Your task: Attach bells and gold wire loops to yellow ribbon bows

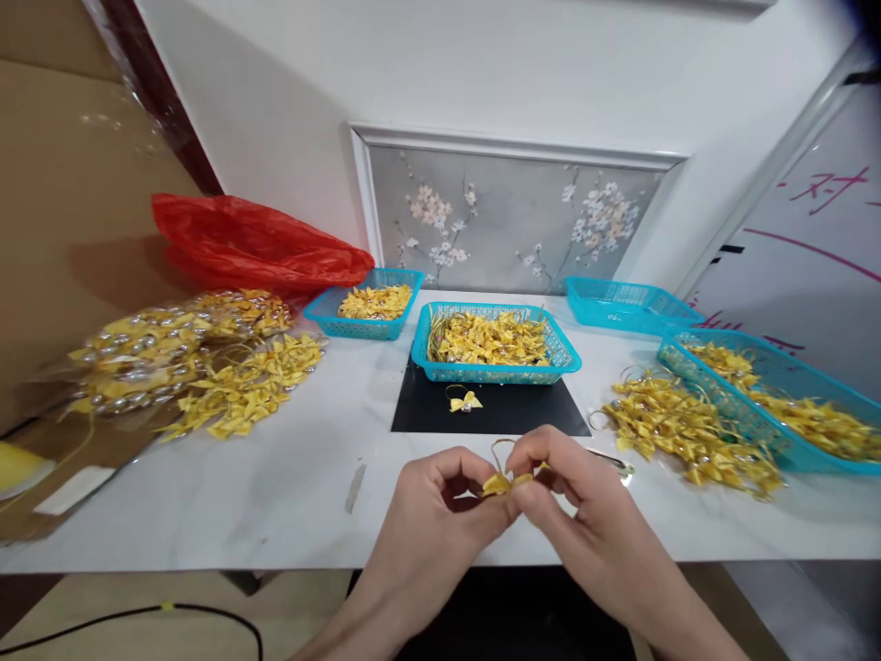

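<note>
Between my two hands, over the table's front part, is a yellow ribbon bow (496, 484) with a thin gold cord loop standing up from it. My left hand (440, 514) pinches the bow's left side between thumb and fingers. On its right side, the fingertips of my right hand (574, 496) are closed on the bow, hiding part of it. Another bow (465, 401) with a bead and a cord loop lies on the black mat (433, 413) just beyond my hands. A metal tool (612, 461) is partly hidden behind my right hand.
A blue basket (499, 372) of bows stands at the mat's back edge, with more blue baskets (364, 327) (619, 308) (777, 431) around it. Loose bow piles (681, 427) (240, 390) lie right and left. A red plastic bag (254, 243) sits at the back left.
</note>
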A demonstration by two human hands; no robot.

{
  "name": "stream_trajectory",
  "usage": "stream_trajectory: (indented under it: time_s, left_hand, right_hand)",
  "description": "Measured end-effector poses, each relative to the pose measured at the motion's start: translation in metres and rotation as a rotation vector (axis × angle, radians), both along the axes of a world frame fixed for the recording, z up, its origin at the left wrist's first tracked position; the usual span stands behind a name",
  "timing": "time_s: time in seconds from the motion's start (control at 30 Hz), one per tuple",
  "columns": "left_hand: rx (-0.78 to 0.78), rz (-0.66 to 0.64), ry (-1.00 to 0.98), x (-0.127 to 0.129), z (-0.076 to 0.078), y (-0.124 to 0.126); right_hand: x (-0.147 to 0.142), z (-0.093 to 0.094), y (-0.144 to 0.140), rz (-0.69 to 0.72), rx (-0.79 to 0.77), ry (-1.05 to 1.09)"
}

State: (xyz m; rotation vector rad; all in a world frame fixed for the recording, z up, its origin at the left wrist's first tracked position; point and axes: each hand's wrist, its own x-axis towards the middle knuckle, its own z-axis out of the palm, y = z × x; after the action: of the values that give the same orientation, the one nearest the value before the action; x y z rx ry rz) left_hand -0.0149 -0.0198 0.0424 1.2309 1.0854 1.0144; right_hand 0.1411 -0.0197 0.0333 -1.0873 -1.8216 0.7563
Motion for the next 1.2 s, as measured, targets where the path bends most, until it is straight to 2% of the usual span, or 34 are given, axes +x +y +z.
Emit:
stream_trajectory:
  time_s: [0.13,0.27,0.43,0.5,0.6,0.67,0.73,0.93,1.07,1.2]
  left_hand:
    - [0.028,-0.005,0.070,0.005,-0.002,-0.001]
    - [-0.017,-0.096,-0.055,0.002,-0.003,-0.004]
    - [-0.005,-0.053,-0.101,-0.002,-0.004,-0.003]
    - [-0.057,-0.060,-0.181,0.000,-0.006,-0.002]
    - [-0.223,-0.101,-0.414,0.003,-0.010,0.000]
    - [-0.311,-0.111,-0.517,0.003,-0.012,0.001]
    - [-0.303,-0.109,-0.501,0.000,-0.013,0.001]
    - [0.006,-0.002,-0.164,-0.012,-0.013,-0.004]
    - [-0.077,0.060,-0.278,-0.021,-0.020,-0.006]
    - [0.026,0.122,-0.319,-0.040,-0.022,-0.011]
  right_hand:
    - [-0.001,0.000,0.000,0.054,0.042,-0.024]
    - [0.000,-0.001,0.002,0.022,-0.086,0.089]
    - [0.000,-0.001,0.003,0.013,-0.161,0.204]
    - [-0.002,-0.003,0.004,0.057,-0.253,0.303]
    - [-0.004,-0.006,0.006,0.165,-0.463,0.524]
    - [-0.006,-0.008,0.008,0.187,-0.533,0.613]
    - [-0.007,-0.008,0.009,0.149,-0.518,0.586]
    - [-0.014,-0.010,0.007,0.062,-0.367,0.321]
    - [-0.018,-0.018,0.012,0.018,-0.373,0.387]
    - [-0.017,-0.022,0.015,-0.079,-0.353,0.490]
